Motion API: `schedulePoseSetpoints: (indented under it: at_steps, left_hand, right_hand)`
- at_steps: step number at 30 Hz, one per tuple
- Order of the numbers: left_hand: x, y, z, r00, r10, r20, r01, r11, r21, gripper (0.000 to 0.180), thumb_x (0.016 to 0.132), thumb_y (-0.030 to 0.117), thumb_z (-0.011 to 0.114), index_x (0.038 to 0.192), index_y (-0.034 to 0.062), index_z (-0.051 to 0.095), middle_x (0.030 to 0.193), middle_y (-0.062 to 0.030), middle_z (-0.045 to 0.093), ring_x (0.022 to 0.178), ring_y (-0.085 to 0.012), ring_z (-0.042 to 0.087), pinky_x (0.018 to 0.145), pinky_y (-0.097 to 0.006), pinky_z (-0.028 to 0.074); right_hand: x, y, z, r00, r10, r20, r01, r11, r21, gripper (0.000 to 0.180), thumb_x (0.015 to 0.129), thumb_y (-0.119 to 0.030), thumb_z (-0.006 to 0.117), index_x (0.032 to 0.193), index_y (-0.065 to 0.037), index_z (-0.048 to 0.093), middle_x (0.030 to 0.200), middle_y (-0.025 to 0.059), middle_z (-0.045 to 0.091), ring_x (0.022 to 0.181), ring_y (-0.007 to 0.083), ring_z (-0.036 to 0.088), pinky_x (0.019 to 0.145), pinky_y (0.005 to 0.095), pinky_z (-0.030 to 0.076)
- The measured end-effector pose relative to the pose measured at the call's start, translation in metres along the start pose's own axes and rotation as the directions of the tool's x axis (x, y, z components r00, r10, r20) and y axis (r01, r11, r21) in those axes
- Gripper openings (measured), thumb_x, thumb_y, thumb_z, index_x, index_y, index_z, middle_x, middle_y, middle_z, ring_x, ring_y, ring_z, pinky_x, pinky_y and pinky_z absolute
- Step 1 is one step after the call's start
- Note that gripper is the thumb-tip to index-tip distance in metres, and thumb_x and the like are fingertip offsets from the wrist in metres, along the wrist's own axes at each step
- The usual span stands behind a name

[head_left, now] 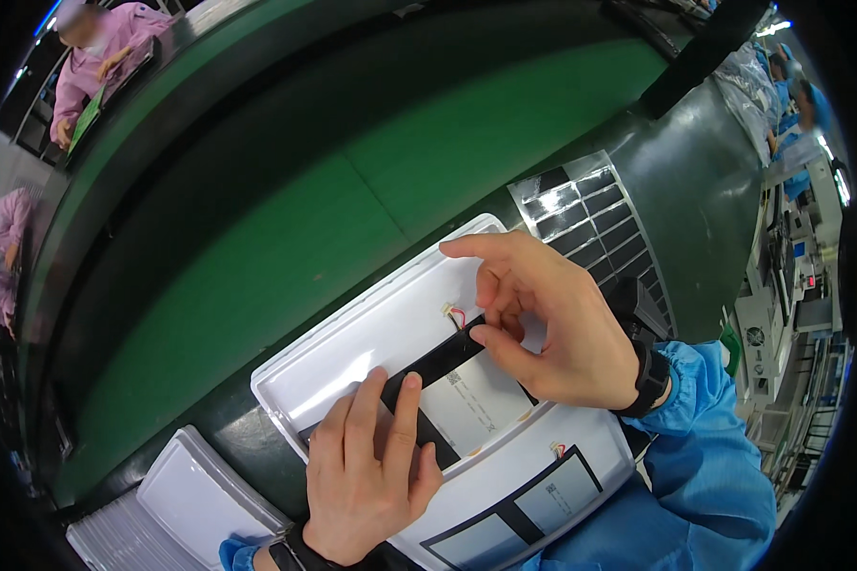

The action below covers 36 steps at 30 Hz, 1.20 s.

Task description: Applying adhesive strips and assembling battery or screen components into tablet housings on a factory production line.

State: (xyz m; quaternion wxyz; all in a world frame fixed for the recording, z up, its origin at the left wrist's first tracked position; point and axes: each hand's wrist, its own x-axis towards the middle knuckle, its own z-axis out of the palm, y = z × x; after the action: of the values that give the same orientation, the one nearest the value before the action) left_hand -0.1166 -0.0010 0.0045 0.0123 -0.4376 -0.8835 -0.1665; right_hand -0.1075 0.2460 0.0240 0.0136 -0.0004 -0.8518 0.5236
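Note:
A flat battery pack (467, 404) with a pale printed face and black borders lies in a white plastic tray (338, 385). A black adhesive strip (438, 358) runs along its far edge, beside a small connector with red and black wires (456, 316). My left hand (362, 466) is open, its spread fingertips resting on the strip's left part and the black border. My right hand (552, 328) closes its thumb and curled fingers at the strip's right end, with the index finger stretched out above. The fingers partly hide that end.
Nearer me, a second battery pack (548, 495) lies in the white tray. A sheet of black strips (595, 214) is beyond my right hand. Stacked white trays (195, 500) stand at lower left. A green surface (352, 209) stretches beyond; people in pink (105, 57) sit at far left.

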Motion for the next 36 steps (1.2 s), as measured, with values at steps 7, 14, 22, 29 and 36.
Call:
schedulePoseSetpoints:
  at_steps: [7, 14, 22, 29, 36]
  left_hand:
    - [0.002, 0.001, -0.001, 1.000, -0.003, 0.000, 0.003, 1.000, 0.010, 0.061, 0.082, 0.024, 0.068, 0.138, 0.0016, 0.061, 0.138, -0.0233, 0.055, 0.111, -0.0354, 0.056, 0.092, -0.040, 0.049]
    - [0.002, 0.002, -0.004, 1.000, 0.000, -0.010, 0.000, 1.000, 0.015, 0.061, 0.082, 0.022, 0.068, 0.138, -0.0001, 0.061, 0.138, -0.0246, 0.055, 0.111, -0.0367, 0.056, 0.092, -0.041, 0.050]
    - [0.000, 0.009, 0.000, 0.999, 0.020, -0.045, -0.023, 0.998, -0.065, 0.062, 0.078, 0.009, 0.068, 0.137, -0.0036, 0.058, 0.138, -0.0249, 0.050, 0.114, -0.0419, 0.050, 0.097, -0.049, 0.047]
    - [0.000, 0.010, -0.003, 0.998, 0.020, -0.067, -0.023, 0.998, -0.055, 0.055, 0.081, 0.005, 0.064, 0.135, -0.0043, 0.059, 0.134, -0.0249, 0.052, 0.117, -0.0416, 0.050, 0.098, -0.048, 0.047]
    - [0.003, 0.017, -0.005, 0.996, 0.025, -0.083, -0.026, 1.000, -0.014, 0.052, 0.083, 0.003, 0.061, 0.135, -0.0058, 0.059, 0.134, -0.0243, 0.053, 0.118, -0.0403, 0.050, 0.100, -0.048, 0.047]
  right_hand:
    - [0.000, -0.004, 0.002, 0.998, -0.057, -0.005, 0.056, 0.994, -0.098, 0.062, 0.082, 0.014, 0.064, 0.140, -0.005, 0.052, 0.097, 0.0105, 0.055, 0.074, 0.0182, 0.060, 0.060, 0.0291, 0.051]
    - [-0.003, -0.006, 0.005, 0.978, -0.164, -0.132, 0.118, 0.947, -0.298, 0.067, 0.077, 0.014, 0.070, 0.139, -0.009, 0.058, 0.105, 0.0119, 0.054, 0.082, 0.0209, 0.059, 0.072, 0.0311, 0.053]
    - [-0.037, -0.015, -0.003, 0.887, -0.299, 0.353, 0.460, 0.644, -0.611, 0.055, 0.089, -0.033, 0.072, 0.139, -0.014, 0.060, 0.163, 0.0147, 0.036, 0.154, 0.0377, 0.028, 0.120, 0.0499, 0.033]
    - [-0.077, 0.011, -0.067, 0.950, -0.307, 0.047, 0.253, 0.676, -0.692, 0.055, 0.088, -0.017, 0.075, 0.138, -0.003, 0.058, 0.160, 0.0190, 0.039, 0.150, 0.0374, 0.036, 0.115, 0.0488, 0.039]
    - [-0.098, 0.104, -0.131, 0.831, -0.009, -0.556, -0.367, 0.741, -0.562, 0.067, 0.081, -0.043, 0.083, 0.120, 0.005, 0.061, 0.108, 0.0250, 0.062, 0.102, 0.0416, 0.061, 0.091, 0.0468, 0.051]
